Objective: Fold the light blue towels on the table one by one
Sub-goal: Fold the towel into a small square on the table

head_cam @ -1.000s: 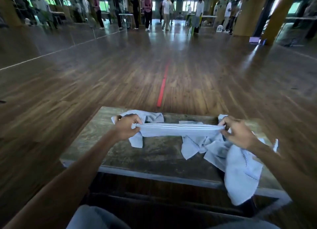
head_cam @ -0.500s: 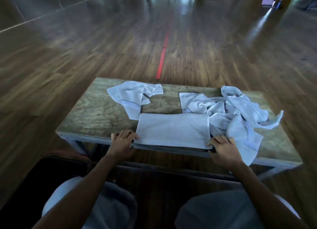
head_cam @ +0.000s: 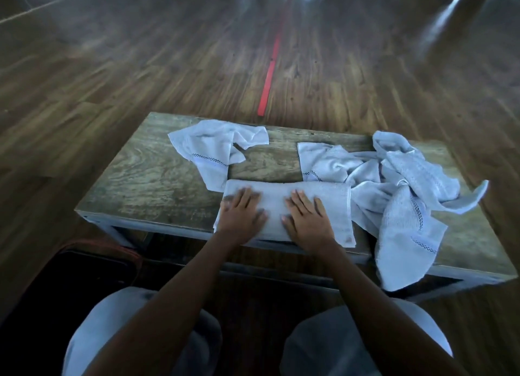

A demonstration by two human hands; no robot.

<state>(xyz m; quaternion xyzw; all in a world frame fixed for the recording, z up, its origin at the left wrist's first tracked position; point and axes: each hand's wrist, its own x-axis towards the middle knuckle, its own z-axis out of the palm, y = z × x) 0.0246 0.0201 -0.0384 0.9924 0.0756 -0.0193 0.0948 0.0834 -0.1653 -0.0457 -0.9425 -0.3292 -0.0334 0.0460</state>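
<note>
My left hand [head_cam: 242,217] and my right hand [head_cam: 307,223] lie flat and open, palms down, on the folded towel [head_cam: 277,206], grasping nothing, only pressing it. This towel sits at the lower centre of the frame, along the near edge of the worktop [head_cam: 149,178], and I think this position is the first danger: its near border already reaches the rim, so if I push toward myself while smoothing, the cloth may slide over the edge and open again. The second danger is at its right end, where it touches the heap of unfolded towels [head_cam: 394,175] in the right part of the frame. One towel of this heap [head_cam: 405,249] hangs down over the front edge, and its weight could pull it to the floor, perhaps dragging its neighbours too. If my right hand moves outward, it can catch this heap and disturb it. Another crumpled towel [head_cam: 208,150] lies above and to the left, its lower corner touching or just overlapping the folded one; I cannot tell which. When I make the next fold, that corner could be caught inside. The picture is a little blurred around my fingertips, so I cannot judge how firmly they press.
</note>
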